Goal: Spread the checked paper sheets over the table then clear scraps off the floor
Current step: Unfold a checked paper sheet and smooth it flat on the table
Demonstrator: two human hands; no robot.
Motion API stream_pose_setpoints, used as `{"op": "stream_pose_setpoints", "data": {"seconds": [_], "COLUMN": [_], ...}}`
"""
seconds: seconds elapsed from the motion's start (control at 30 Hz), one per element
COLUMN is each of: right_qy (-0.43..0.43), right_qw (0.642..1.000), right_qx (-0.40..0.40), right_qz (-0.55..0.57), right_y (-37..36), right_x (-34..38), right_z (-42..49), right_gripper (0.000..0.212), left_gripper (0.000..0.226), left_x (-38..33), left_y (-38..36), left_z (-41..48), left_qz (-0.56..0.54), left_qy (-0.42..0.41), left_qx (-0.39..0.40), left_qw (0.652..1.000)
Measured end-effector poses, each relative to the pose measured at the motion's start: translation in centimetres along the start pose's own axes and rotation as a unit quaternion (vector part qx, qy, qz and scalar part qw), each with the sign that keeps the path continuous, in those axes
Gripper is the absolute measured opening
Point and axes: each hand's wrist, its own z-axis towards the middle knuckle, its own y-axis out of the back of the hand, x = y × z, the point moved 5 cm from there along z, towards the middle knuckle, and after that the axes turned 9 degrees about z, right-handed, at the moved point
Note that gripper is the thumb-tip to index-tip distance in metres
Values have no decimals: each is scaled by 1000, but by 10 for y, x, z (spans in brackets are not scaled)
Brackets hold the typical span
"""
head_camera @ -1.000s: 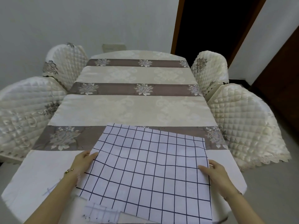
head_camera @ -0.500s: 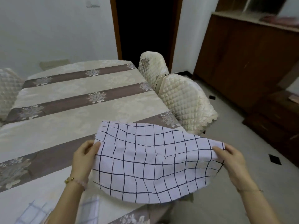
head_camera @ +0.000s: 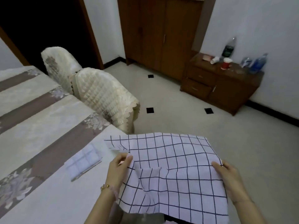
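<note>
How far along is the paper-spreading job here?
Done: only one small checked piece lies on the table. In hand: left hand and right hand grip a large checked sheet, held past the table's edge. Left: covering the table, then clearing the floor.

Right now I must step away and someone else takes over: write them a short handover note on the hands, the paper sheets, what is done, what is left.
Left hand pinches the left edge of the big checked sheet; right hand grips its right edge.
The sheet hangs rumpled in the air off the corner of the table, above the floor.
A smaller checked piece lies on the table left of it.
Done: no sheet is spread out over the table.
Left: lay the held sheet flat on the table, spread the smaller piece, then clear scraps off the floor; none show in view.
</note>
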Motion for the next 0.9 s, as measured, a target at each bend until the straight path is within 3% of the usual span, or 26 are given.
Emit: {"op": "stream_pose_setpoints", "data": {"seconds": [0.17,0.4,0.67,0.9], "right_qy": [-14,15,58,14], "right_qw": [999,998,998,996], "right_qx": [-46,-53,-12,23], "right_qz": [-1,-23,-36,-81], "right_y": [50,74,11,-92], "right_x": [17,110,199,231], "right_z": [60,181,309,449], "right_gripper": [11,13,15,18], "left_gripper": [18,13,18,15], "left_x": [-28,-105,-162,-179], "left_y": [-88,-169,-193,-198], "left_z": [53,142,275,418], "left_qz": [27,47,44,27], "left_qy": [-2,-29,-29,19], "left_qx": [44,46,-6,-35], "left_qw": [999,997,999,999]}}
